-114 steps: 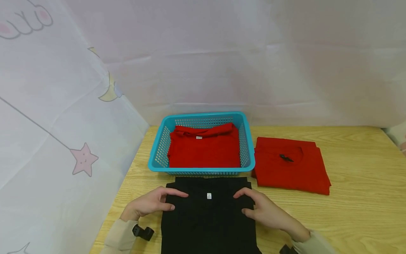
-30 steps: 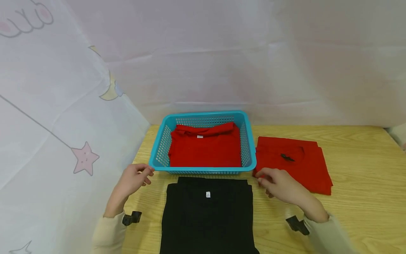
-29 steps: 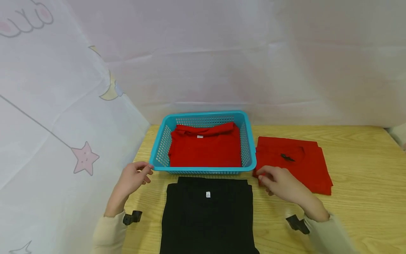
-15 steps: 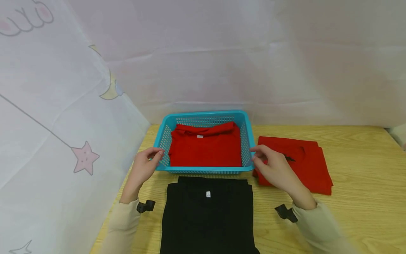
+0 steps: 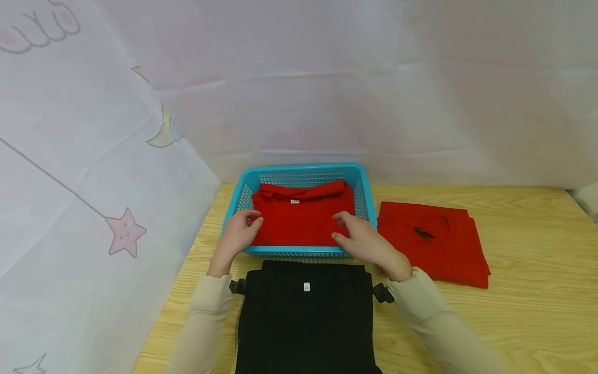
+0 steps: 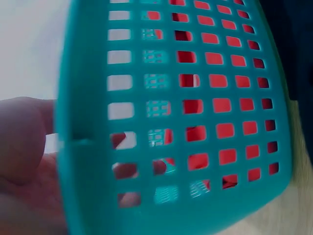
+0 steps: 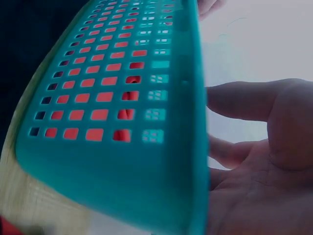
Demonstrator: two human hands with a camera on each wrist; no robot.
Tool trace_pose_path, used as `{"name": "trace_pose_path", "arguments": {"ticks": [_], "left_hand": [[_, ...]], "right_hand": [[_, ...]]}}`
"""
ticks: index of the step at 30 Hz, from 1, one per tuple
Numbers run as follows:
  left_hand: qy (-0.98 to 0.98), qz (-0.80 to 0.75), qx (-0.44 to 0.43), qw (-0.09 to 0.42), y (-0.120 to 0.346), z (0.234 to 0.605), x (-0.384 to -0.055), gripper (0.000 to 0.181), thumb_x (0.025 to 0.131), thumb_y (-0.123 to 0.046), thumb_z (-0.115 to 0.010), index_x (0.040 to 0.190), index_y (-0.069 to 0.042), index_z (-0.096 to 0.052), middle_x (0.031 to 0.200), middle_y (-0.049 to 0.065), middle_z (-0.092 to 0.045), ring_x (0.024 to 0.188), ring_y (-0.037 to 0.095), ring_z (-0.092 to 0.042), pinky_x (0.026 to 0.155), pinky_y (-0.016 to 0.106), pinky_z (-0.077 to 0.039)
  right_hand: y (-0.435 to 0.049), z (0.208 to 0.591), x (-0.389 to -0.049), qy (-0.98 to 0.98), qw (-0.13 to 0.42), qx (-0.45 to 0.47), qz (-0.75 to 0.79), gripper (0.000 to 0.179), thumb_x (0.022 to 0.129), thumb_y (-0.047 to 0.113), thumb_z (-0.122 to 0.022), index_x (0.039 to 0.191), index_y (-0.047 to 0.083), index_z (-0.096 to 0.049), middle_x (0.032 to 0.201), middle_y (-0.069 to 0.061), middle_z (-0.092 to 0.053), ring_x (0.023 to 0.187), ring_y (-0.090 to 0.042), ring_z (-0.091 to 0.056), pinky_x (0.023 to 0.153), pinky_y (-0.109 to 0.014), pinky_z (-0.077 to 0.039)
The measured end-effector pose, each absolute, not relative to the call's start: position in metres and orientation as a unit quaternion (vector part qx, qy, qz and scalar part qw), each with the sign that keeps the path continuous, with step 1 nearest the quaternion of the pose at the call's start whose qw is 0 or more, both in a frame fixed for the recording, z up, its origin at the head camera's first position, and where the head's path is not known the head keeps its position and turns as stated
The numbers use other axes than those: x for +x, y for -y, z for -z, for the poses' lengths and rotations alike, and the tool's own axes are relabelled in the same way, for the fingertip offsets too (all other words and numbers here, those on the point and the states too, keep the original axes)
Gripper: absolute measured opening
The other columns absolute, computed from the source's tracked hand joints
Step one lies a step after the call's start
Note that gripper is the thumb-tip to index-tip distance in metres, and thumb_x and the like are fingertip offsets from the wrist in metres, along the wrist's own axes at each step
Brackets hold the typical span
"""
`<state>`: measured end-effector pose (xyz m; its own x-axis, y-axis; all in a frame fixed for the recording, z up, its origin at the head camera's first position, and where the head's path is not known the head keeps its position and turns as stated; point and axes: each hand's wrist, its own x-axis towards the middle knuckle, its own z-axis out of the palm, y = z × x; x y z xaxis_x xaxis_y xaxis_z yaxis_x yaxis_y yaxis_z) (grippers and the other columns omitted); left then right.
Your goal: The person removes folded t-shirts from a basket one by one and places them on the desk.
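Observation:
A blue plastic basket point(image 5: 294, 250) stands at the back of the table with a folded red shirt point(image 5: 299, 224) inside. My left hand point(image 5: 237, 235) hangs over the basket's left front corner, its fingers loosely bent above the shirt. Over the right front part is my right hand point(image 5: 366, 241), thumb and fingers spread apart. Both wrist views show the basket's perforated front wall point(image 6: 215, 112) hiding parts of the fingers; nothing shows between thumb and fingers point(image 7: 239, 100). A folded black shirt point(image 5: 306, 327) with a white label lies in front of the basket.
Folded red cloth point(image 5: 439, 259) with a dark neck label lies right of the basket. The wooden table point(image 5: 537, 259) reaches far right. Pale printed sheets point(image 5: 327, 104) hang behind and at the left. A black wrist device point(image 5: 383, 293) sits at each sleeve.
Both hands have left the black shirt, passed outside the basket's front corners, then moved inward over the basket and the red shirt in it. The garments and basket have stayed in place.

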<state>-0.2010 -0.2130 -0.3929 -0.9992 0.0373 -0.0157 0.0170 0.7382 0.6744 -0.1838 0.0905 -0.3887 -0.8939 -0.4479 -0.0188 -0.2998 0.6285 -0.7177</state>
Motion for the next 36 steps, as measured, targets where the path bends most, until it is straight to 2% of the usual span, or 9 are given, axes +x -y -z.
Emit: {"name": "trace_pose_path", "arguments": {"ticks": [4, 8, 10, 14, 17, 22, 26, 30, 36], "left_hand": [[-0.945, -0.322, 0.013, 0.049, 0.208, 0.397, -0.209, 0.045, 0.099, -0.025, -0.053, 0.133, 0.005, -0.052, 0.134, 0.022, -0.054, 0.116, 0.037, -0.054, 0.095, 0.049, -0.048], [-0.954, -0.29, 0.016, 0.075, 0.206, 0.398, -0.215, 0.05, 0.099, -0.025, -0.052, 0.135, 0.009, -0.047, 0.137, 0.027, -0.05, 0.123, 0.042, -0.049, 0.102, 0.052, -0.043], [-0.955, -0.28, 0.006, 0.094, 0.205, 0.4, -0.218, 0.054, 0.099, -0.026, -0.051, 0.138, 0.01, -0.043, 0.141, 0.029, -0.045, 0.129, 0.043, -0.044, 0.105, 0.054, -0.04], [-0.953, -0.266, -0.013, 0.141, 0.204, 0.404, -0.224, 0.063, 0.1, -0.03, -0.049, 0.145, 0.009, -0.031, 0.151, 0.028, -0.031, 0.142, 0.045, -0.024, 0.113, 0.055, -0.03], [-0.952, -0.259, -0.019, 0.162, 0.205, 0.405, -0.227, 0.068, 0.1, -0.033, -0.048, 0.148, 0.008, -0.025, 0.155, 0.027, -0.025, 0.145, 0.044, -0.016, 0.115, 0.056, -0.026], [-0.948, -0.255, -0.019, 0.191, 0.204, 0.405, -0.229, 0.073, 0.1, -0.037, -0.047, 0.151, 0.007, -0.018, 0.158, 0.024, -0.019, 0.146, 0.043, -0.016, 0.115, 0.055, -0.025], [-0.941, -0.258, -0.022, 0.219, 0.204, 0.404, -0.228, 0.077, 0.1, -0.038, -0.046, 0.151, 0.009, -0.013, 0.159, 0.023, -0.015, 0.145, 0.042, -0.019, 0.116, 0.053, -0.026], [-0.936, -0.262, -0.023, 0.233, 0.205, 0.406, -0.23, 0.08, 0.099, -0.04, -0.046, 0.151, 0.009, -0.01, 0.16, 0.023, -0.013, 0.146, 0.042, -0.017, 0.117, 0.052, -0.024], [-0.931, -0.27, -0.024, 0.244, 0.207, 0.408, -0.23, 0.08, 0.098, -0.044, -0.047, 0.152, 0.005, -0.014, 0.16, 0.021, -0.016, 0.146, 0.041, -0.019, 0.117, 0.053, -0.023]], "right_hand": [[-0.082, 0.393, -0.192, -0.908, 0.125, -0.189, 0.354, 0.053, 0.096, 0.02, -0.056, 0.139, -0.005, -0.037, 0.117, -0.021, -0.061, 0.115, -0.038, -0.054, 0.097, -0.052, -0.047], [-0.076, 0.396, -0.202, -0.92, 0.147, -0.165, 0.324, 0.058, 0.095, 0.023, -0.057, 0.14, -0.007, -0.035, 0.124, -0.025, -0.058, 0.117, -0.039, -0.051, 0.099, -0.054, -0.045], [-0.073, 0.399, -0.207, -0.926, 0.155, -0.153, 0.308, 0.059, 0.094, 0.024, -0.058, 0.138, -0.009, -0.036, 0.13, -0.027, -0.054, 0.117, -0.04, -0.05, 0.098, -0.054, -0.045], [-0.069, 0.405, -0.215, -0.936, 0.176, -0.119, 0.282, 0.065, 0.092, 0.026, -0.061, 0.137, -0.011, -0.034, 0.13, -0.028, -0.052, 0.117, -0.04, -0.049, 0.098, -0.054, -0.045], [-0.067, 0.408, -0.22, -0.936, 0.187, -0.108, 0.279, 0.07, 0.092, 0.027, -0.061, 0.14, -0.013, -0.03, 0.129, -0.029, -0.052, 0.117, -0.04, -0.051, 0.1, -0.053, -0.045], [-0.065, 0.41, -0.225, -0.933, 0.201, -0.096, 0.281, 0.074, 0.092, 0.028, -0.061, 0.141, -0.015, -0.026, 0.119, -0.027, -0.057, 0.109, -0.036, -0.057, 0.099, -0.05, -0.047], [-0.065, 0.409, -0.227, -0.93, 0.216, -0.086, 0.284, 0.078, 0.093, 0.031, -0.059, 0.143, -0.016, -0.021, 0.133, -0.03, -0.05, 0.117, -0.039, -0.054, 0.102, -0.052, -0.044], [-0.064, 0.409, -0.228, -0.926, 0.235, -0.082, 0.284, 0.083, 0.094, 0.034, -0.057, 0.145, -0.017, -0.016, 0.146, -0.031, -0.037, 0.127, -0.041, -0.046, 0.107, -0.054, -0.039], [-0.065, 0.409, -0.233, -0.918, 0.266, -0.101, 0.276, 0.076, 0.093, 0.037, -0.057, 0.143, -0.013, -0.029, 0.143, -0.027, -0.042, 0.122, -0.038, -0.048, 0.105, -0.052, -0.041]]}}
